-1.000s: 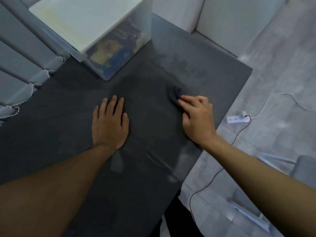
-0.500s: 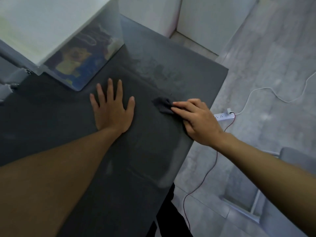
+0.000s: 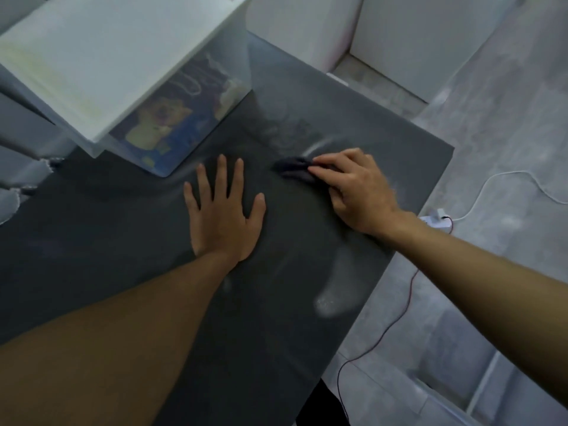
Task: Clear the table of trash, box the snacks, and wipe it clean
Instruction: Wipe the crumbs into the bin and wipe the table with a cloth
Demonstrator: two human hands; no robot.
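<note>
Cloth [image 3: 294, 170] crosswise (under right hand [image 3: 358, 192])

I see a white power strip [image 3: 435, 219] on the grey floor [image 3: 498, 124], just beside the far right edge of the view's dark surface. A white cable [image 3: 507, 176] loops away from it. A thin red wire [image 3: 384, 330] trails across the floor. White cabinets [image 3: 408, 35] stand beyond.
</note>
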